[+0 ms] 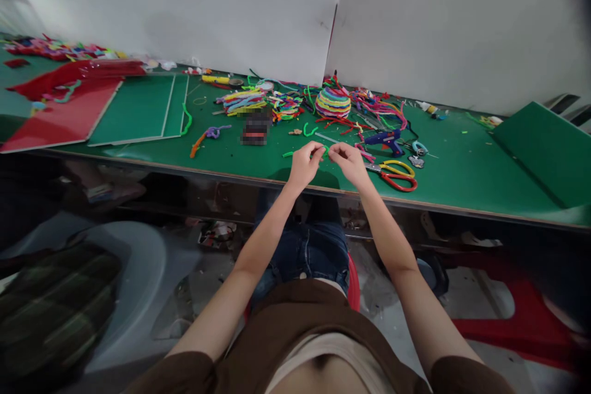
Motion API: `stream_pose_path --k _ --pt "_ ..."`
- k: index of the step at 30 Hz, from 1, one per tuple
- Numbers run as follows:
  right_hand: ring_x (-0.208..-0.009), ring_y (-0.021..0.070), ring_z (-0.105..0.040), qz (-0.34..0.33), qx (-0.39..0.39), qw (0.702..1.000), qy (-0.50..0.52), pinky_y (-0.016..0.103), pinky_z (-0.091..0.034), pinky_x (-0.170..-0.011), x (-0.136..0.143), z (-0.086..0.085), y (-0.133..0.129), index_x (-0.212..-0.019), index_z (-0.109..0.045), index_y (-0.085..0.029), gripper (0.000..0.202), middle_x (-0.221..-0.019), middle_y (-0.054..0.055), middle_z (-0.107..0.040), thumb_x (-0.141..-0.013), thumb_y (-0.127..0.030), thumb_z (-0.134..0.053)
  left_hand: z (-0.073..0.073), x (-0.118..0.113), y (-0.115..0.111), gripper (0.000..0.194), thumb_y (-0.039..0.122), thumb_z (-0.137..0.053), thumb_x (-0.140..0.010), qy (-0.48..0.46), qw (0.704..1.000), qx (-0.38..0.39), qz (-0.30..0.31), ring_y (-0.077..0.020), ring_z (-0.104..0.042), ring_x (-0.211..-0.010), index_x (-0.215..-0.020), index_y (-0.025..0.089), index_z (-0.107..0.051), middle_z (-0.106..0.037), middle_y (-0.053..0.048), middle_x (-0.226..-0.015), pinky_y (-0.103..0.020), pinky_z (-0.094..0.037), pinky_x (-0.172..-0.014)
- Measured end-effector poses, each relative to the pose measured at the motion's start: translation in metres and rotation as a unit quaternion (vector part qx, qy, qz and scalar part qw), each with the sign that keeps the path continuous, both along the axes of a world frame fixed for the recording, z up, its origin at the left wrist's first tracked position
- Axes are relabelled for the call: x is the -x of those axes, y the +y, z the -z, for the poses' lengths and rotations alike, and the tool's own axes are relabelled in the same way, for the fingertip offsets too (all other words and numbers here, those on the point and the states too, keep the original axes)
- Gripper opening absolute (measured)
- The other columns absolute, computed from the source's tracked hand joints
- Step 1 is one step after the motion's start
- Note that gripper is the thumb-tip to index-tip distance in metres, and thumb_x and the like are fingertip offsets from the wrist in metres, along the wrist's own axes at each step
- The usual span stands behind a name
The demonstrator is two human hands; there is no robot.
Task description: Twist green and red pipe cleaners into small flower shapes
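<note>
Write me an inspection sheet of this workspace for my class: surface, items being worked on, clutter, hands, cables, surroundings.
Surface: green tabletop, with small scraps scattered on it.
Items being worked on: green pipe cleaner, between the fingertips.
Clutter: pipe-cleaner bundle, striped ball, blue glue gun; scissors with red and yellow handles, right of the hands.
Hands: left hand and right hand close together, both pinching.
Cables: dark strand by the glue gun; cannot tell whether it is a cord.
Surroundings: white panels behind; red seat beneath the person.
</note>
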State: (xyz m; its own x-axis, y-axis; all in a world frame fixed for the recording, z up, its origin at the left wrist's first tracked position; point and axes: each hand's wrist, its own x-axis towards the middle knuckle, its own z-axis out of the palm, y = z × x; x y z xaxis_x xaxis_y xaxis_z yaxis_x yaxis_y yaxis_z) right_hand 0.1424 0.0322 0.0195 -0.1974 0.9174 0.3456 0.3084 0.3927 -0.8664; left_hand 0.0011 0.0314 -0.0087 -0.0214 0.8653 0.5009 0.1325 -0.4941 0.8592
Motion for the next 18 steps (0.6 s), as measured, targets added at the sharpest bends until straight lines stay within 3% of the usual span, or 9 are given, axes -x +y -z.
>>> stream_pose_path --k 5,8,12,14,18 --pt "-0.062 0.0116 -0.052 -0.067 0.085 0.993 0.05 0.027 -0.043 -0.063 -0.002 0.001 0.002 -0.074 -0.053 -0.02 0.029 -0.064 -0.003 -0.054 -0.077 -0.048 -0.058 0.005 -0.008 -0.001 0.027 0.044 -0.057 -0.082 -0.09 0.996 0.012 0.01 -0.0075 -0.056 -0.052 -0.079 0.017 -0.058 -0.058 0.002 -0.062 -0.018 -0.046 -0.048" --pt "-0.07 0.0135 -0.055 -0.031 0.023 0.999 0.036 0.029 -0.044 -0.069 -0.003 0.004 0.002 -0.08 -0.056 -0.02 0.025 -0.073 0.0 -0.058 -0.081 -0.046 -0.055 0.006 -0.01 0.002 0.027 0.044 -0.06 -0.079 -0.141 0.987 0.073 0.025 -0.0091 -0.059 -0.054 -0.078 0.017 -0.058 -0.06 0.001 -0.064 -0.019 -0.047 -0.047" --pt "-0.1 0.0198 -0.055 0.014 -0.09 0.995 -0.05 0.034 -0.044 -0.083 -0.004 0.01 0.001 -0.095 -0.062 -0.022 0.025 -0.105 0.007 -0.063 -0.077 -0.04 -0.062 0.005 -0.005 0.003 0.022 0.037 -0.061 -0.079 -0.173 0.972 0.151 0.059 -0.0119 -0.065 -0.062 -0.08 0.017 -0.056 -0.065 0.0 -0.072 -0.021 -0.052 -0.051" --pt "-0.099 0.0198 -0.056 0.008 -0.097 0.993 -0.062 0.035 -0.043 -0.085 -0.004 0.012 0.001 -0.092 -0.064 -0.021 0.023 -0.101 0.006 -0.065 -0.077 -0.038 -0.062 0.003 0.001 0.002 0.018 0.034 -0.061 -0.079 -0.161 0.969 0.166 0.084 -0.0126 -0.067 -0.062 -0.081 0.017 -0.055 -0.065 0.0 -0.069 -0.021 -0.053 -0.052" --pt "-0.077 0.0157 -0.058 -0.028 -0.061 0.996 -0.054 0.032 -0.045 -0.077 -0.006 0.01 -0.001 -0.086 -0.065 -0.019 0.019 -0.08 0.002 -0.065 -0.078 -0.035 -0.059 -0.004 0.016 -0.001 0.018 0.035 -0.051 -0.085 -0.082 0.968 0.176 0.156 -0.0139 -0.067 -0.057 -0.082 0.017 -0.052 -0.065 -0.001 -0.061 -0.019 -0.049 -0.045"
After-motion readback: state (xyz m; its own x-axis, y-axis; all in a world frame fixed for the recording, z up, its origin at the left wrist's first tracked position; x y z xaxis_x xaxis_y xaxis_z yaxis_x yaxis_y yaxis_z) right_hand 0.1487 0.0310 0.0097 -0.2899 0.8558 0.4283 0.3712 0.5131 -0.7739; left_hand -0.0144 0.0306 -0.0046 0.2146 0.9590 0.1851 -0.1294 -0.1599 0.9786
